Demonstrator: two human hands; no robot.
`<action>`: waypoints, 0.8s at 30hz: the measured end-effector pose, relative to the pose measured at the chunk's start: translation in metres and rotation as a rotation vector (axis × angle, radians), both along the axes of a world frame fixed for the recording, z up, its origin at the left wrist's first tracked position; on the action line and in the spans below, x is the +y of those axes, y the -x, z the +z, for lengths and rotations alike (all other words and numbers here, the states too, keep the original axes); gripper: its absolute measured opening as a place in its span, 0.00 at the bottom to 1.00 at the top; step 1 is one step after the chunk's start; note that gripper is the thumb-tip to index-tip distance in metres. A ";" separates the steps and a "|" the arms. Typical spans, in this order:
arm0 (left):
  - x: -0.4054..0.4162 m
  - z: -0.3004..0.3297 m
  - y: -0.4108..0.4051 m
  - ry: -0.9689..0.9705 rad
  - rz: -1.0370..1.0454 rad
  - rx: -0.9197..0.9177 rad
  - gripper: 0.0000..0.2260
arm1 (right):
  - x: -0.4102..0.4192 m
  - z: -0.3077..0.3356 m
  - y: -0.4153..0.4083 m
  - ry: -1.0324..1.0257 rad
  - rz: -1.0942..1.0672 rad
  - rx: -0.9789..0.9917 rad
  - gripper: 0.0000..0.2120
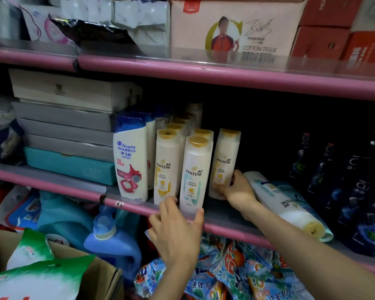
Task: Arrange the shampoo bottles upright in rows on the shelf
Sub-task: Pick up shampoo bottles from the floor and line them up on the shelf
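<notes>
White Pantene shampoo bottles with gold caps stand upright in rows on the pink-edged shelf (78, 187). My left hand (175, 230) grips the base of the front white and teal Pantene bottle (195, 172) at the shelf edge. Further in, my right hand (236, 189) holds the bottom of a white and yellow Pantene bottle (224, 161), which leans slightly. Another yellow-label Pantene bottle (166, 165) stands to the left, beside a Head & Shoulders bottle (131, 163). To the right of my right arm, one Pantene bottle (288, 204) lies on its side.
Dark blue bottles (355, 191) fill the shelf's right end. Stacked grey and teal flat boxes (67, 135) sit at the left. A cotton tissue carton (232, 27) is on the shelf above. Below are a blue detergent jug (110, 241), detergent bags (225, 271) and a cardboard box (104, 276).
</notes>
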State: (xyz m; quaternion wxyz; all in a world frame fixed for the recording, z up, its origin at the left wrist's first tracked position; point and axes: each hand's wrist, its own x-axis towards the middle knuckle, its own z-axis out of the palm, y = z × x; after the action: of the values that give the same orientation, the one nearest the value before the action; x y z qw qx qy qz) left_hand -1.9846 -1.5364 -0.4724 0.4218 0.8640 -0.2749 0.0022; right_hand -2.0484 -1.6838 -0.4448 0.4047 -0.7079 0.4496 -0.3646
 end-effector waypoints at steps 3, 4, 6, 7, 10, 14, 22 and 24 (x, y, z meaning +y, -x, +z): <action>-0.006 0.002 0.000 -0.067 0.026 -0.058 0.28 | -0.007 -0.005 -0.013 -0.019 0.022 0.032 0.16; -0.008 0.002 0.001 -0.086 0.037 -0.084 0.28 | -0.009 -0.006 -0.016 -0.012 0.025 0.034 0.16; -0.011 0.003 0.006 -0.085 0.049 -0.114 0.28 | -0.010 -0.010 -0.021 -0.004 0.042 0.066 0.16; -0.012 0.003 0.009 -0.068 0.055 -0.115 0.28 | -0.010 -0.014 -0.023 0.004 0.052 0.093 0.15; -0.016 0.003 0.013 -0.020 0.082 -0.102 0.31 | -0.009 -0.024 -0.024 0.038 0.062 0.117 0.13; -0.022 0.003 0.012 -0.014 0.099 -0.083 0.29 | -0.012 -0.026 -0.025 0.057 0.073 0.124 0.10; -0.022 -0.001 0.011 0.008 0.093 -0.088 0.24 | -0.016 -0.028 -0.030 0.107 0.100 0.206 0.12; -0.021 -0.001 0.011 0.040 0.075 -0.084 0.24 | -0.016 -0.028 -0.030 0.108 0.105 0.223 0.12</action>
State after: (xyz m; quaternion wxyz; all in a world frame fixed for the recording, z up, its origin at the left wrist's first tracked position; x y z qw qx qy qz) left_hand -1.9956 -1.5576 -0.4731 0.4266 0.8643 -0.2597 0.0599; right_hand -2.0188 -1.7001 -0.4728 0.3321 -0.7874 0.4337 -0.2856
